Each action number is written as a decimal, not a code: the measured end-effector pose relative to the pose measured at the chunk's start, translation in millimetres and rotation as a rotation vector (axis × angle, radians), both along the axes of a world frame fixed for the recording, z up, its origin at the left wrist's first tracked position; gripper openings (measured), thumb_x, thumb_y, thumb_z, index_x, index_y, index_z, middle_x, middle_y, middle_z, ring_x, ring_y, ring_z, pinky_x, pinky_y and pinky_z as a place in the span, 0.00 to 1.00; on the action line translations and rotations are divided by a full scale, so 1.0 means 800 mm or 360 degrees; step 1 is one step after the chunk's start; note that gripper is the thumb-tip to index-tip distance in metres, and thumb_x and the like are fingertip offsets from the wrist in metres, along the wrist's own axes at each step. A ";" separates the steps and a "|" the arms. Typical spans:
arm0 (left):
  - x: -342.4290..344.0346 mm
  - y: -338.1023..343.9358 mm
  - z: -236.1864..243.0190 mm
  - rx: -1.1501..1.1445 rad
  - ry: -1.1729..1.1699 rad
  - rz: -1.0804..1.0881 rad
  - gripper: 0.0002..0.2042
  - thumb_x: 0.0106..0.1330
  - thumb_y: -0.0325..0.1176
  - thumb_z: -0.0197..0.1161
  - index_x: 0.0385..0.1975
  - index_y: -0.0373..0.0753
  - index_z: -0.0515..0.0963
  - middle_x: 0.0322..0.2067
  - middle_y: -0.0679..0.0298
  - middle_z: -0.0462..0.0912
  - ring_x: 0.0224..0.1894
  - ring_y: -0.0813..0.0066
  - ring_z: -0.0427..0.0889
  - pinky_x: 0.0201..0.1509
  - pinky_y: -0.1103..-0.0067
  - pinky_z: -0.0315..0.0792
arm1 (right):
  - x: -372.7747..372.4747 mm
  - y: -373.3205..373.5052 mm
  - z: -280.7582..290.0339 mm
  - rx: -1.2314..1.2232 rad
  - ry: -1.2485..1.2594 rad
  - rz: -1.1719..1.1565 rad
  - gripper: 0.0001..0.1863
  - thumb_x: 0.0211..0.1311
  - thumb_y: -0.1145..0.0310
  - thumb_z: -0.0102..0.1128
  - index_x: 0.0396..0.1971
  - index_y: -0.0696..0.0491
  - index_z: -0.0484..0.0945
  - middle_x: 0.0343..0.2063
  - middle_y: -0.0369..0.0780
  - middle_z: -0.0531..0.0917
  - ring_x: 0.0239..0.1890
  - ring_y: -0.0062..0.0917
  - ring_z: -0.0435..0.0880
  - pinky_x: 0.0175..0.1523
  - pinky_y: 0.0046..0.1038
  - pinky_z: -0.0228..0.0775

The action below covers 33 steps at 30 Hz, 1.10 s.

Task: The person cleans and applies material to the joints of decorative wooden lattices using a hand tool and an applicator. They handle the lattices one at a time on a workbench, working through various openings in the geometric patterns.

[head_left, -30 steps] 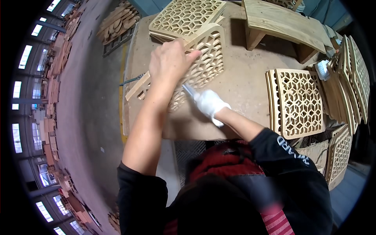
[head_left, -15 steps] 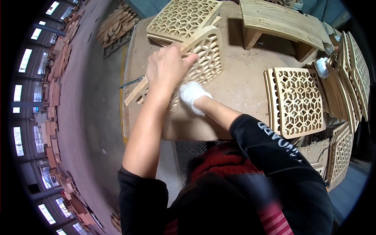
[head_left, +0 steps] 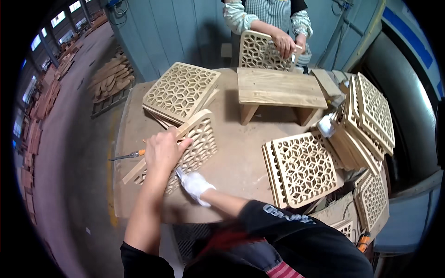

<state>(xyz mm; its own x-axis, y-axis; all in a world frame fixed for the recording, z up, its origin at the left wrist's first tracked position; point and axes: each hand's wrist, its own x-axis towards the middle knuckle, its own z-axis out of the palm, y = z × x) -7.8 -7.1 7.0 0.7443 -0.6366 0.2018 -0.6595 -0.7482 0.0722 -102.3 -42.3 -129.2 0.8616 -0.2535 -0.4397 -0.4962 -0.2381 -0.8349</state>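
Your two hands are at work on a tilted pale-wood lattice panel [head_left: 202, 142], toward 9 o'clock on the flat tan tabletop [head_left: 241, 185].
Your bare left hand [head_left: 161, 147] wraps over the panel's thick upper edge, thumb on the lattice side; your white-gloved right hand [head_left: 197, 186] closes round a slim grey metallic tool [head_left: 179, 173], mostly hidden, and you cannot tell whether its tip touches the wood. From the panel, an orange-handled dark tool [head_left: 134, 154] lies at 9 o'clock, a pale-wood lattice stack [head_left: 183, 90] at 12, and a small brown wooden bench [head_left: 280, 87] at 2.
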 end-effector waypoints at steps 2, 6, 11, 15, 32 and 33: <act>0.000 -0.002 -0.001 0.0003 0.0011 0.0014 0.25 0.54 0.58 0.70 0.30 0.38 0.83 0.26 0.49 0.84 0.32 0.48 0.85 0.38 0.61 0.78 | -0.028 -0.014 0.010 -0.0131 -0.0004 0.0268 0.28 0.74 0.48 0.36 0.60 0.48 0.77 0.43 0.59 0.82 0.44 0.55 0.82 0.49 0.49 0.72; -0.010 -0.012 0.001 -0.0012 0.0038 -0.0014 0.25 0.55 0.58 0.70 0.31 0.38 0.83 0.26 0.49 0.85 0.33 0.48 0.85 0.39 0.60 0.78 | 0.020 -0.007 -0.032 0.0115 0.0080 0.0032 0.22 0.75 0.52 0.39 0.54 0.48 0.77 0.30 0.52 0.84 0.29 0.49 0.82 0.35 0.45 0.73; 0.000 -0.003 -0.002 -0.0007 0.0086 -0.0039 0.24 0.56 0.57 0.69 0.30 0.38 0.81 0.27 0.49 0.85 0.34 0.48 0.85 0.41 0.60 0.77 | 0.022 0.007 -0.042 0.0599 0.0181 -0.0218 0.24 0.73 0.47 0.45 0.29 0.52 0.78 0.16 0.39 0.75 0.13 0.29 0.72 0.18 0.35 0.61; 0.000 0.004 -0.005 0.0004 0.0115 0.0032 0.24 0.57 0.59 0.68 0.30 0.39 0.81 0.26 0.49 0.84 0.34 0.50 0.85 0.40 0.62 0.78 | -0.024 -0.007 0.020 0.0630 0.0380 -0.0203 0.22 0.73 0.47 0.48 0.29 0.50 0.79 0.12 0.36 0.72 0.09 0.24 0.67 0.14 0.31 0.57; 0.048 -0.037 -0.111 -0.0595 0.0064 -0.0183 0.16 0.49 0.48 0.74 0.25 0.42 0.85 0.26 0.62 0.85 0.34 0.65 0.84 0.42 0.71 0.73 | 0.057 -0.014 -0.079 0.0974 0.0119 -0.0712 0.16 0.69 0.52 0.53 0.21 0.40 0.68 0.10 0.28 0.66 0.07 0.19 0.59 0.13 0.22 0.47; 0.035 -0.036 -0.076 -0.0258 0.0019 -0.0210 0.16 0.49 0.49 0.75 0.25 0.41 0.85 0.26 0.62 0.85 0.34 0.65 0.85 0.42 0.72 0.73 | 0.055 -0.032 -0.103 0.1047 0.0060 -0.0651 0.17 0.69 0.52 0.53 0.21 0.40 0.67 0.09 0.28 0.65 0.07 0.19 0.59 0.13 0.23 0.47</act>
<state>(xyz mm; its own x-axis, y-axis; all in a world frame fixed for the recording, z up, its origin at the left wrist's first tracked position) 20.0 -35.7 -54.1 0.6596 -0.6885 0.3014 -0.7493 -0.6334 0.1931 -58.5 -67.7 -211.7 0.7374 -0.2247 -0.6370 -0.4686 0.5089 -0.7221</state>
